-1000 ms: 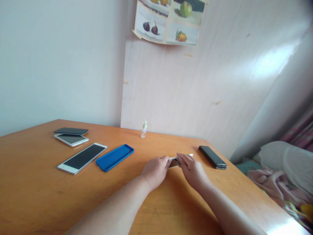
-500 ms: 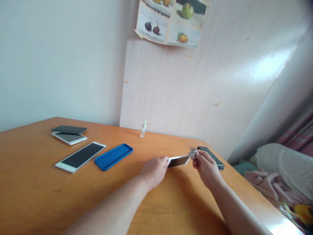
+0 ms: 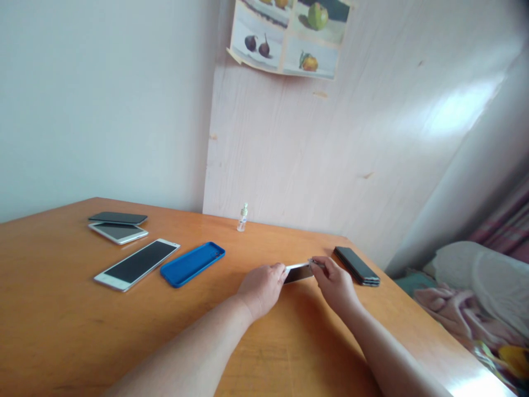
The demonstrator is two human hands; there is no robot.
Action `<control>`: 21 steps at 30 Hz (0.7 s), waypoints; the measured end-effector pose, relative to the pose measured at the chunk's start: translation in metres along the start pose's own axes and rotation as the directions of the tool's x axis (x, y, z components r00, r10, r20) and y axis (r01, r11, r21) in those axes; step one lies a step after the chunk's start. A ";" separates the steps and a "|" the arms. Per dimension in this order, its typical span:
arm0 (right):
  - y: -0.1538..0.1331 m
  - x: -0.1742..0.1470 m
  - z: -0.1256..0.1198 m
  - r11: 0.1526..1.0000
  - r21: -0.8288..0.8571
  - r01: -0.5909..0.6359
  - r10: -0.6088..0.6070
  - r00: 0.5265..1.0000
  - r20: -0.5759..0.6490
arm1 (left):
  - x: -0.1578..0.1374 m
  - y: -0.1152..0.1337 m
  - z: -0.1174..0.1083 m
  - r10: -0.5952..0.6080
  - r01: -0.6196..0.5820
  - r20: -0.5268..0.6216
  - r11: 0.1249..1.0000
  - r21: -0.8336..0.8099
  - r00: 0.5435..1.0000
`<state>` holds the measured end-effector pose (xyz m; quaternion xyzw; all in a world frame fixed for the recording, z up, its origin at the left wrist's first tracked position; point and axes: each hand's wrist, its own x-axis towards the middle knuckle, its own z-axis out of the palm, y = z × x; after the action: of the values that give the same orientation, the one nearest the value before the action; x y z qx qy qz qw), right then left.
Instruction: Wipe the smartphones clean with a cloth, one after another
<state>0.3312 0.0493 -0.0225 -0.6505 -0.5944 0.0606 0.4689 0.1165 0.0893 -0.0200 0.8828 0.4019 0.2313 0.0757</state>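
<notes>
My left hand (image 3: 262,289) is closed on the left end of a white-framed phone (image 3: 298,274), which is held tilted above the table with its dark screen partly showing. At the phone's right end is my right hand (image 3: 335,284), its fingers pinched round a small crumpled grey-white cloth (image 3: 311,262) pressed against the edge. Most of the cloth is hidden by the fingers. To the left of my hands lies an empty blue phone case (image 3: 192,264), beside a white phone (image 3: 138,264) lying screen up.
Farther left, a dark phone (image 3: 118,218) overlaps a smaller white phone (image 3: 118,232). A small clear spray bottle (image 3: 242,218) stands near the wall. A stack of dark phones (image 3: 356,266) lies by the right edge of the wooden table (image 3: 264,358). Bedding (image 3: 475,281) is beyond it.
My right hand has moved left with the cloth, from just off the phone's right end onto it. The left hand and the phone have hardly moved.
</notes>
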 end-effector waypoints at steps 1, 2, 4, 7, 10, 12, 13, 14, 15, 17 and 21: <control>-0.005 -0.003 0.004 0.999 -0.014 0.041 -0.040 0.999 0.024 | 0.000 0.000 0.000 0.000 0.000 0.002 1.000 -0.005 1.000; -0.009 -0.006 0.007 0.996 -0.020 0.082 -0.081 0.995 0.051 | 0.000 -0.001 0.001 0.000 0.000 0.005 1.000 -0.011 1.000; -0.015 -0.009 0.011 0.989 -0.020 0.148 -0.146 0.985 0.092 | 0.000 -0.001 0.001 0.005 -0.005 0.007 1.000 -0.019 1.000; -0.012 -0.005 0.006 0.990 -0.029 0.141 -0.138 0.988 0.075 | 0.000 -0.001 0.001 0.017 -0.017 -0.005 1.000 -0.010 1.000; 0.002 0.005 -0.006 0.999 -0.042 0.002 -0.004 0.999 -0.036 | 0.000 -0.001 0.001 0.023 -0.023 -0.014 1.000 0.007 1.000; 0.008 0.010 -0.012 0.996 -0.039 -0.077 0.073 0.992 -0.099 | 0.000 0.000 0.001 0.032 -0.032 -0.022 0.999 0.008 0.999; 0.009 0.011 -0.013 0.995 -0.041 -0.091 0.085 0.990 -0.114 | 0.000 0.000 0.001 0.036 -0.035 -0.023 0.999 0.008 0.999; 0.007 0.009 -0.012 0.995 -0.048 -0.084 0.078 0.990 -0.116 | 0.000 0.000 0.001 0.036 -0.036 -0.023 0.999 0.009 0.999; 0.003 0.007 -0.009 0.997 -0.056 -0.061 0.055 0.993 -0.104 | -0.001 -0.001 0.000 0.035 -0.034 -0.022 0.999 0.010 0.999; -0.009 0.000 -0.001 0.998 -0.054 0.018 -0.020 0.999 -0.034 | -0.001 -0.001 0.000 0.028 -0.028 -0.013 1.000 0.009 1.000; -0.026 -0.011 0.014 0.993 0.025 0.114 -0.116 0.987 0.115 | -0.001 -0.001 -0.001 0.028 -0.028 0.002 1.000 -0.002 1.000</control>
<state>0.3003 0.0442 -0.0176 -0.6063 -0.6567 0.0767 0.4420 0.1144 0.0893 -0.0200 0.8885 0.3891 0.2317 0.0737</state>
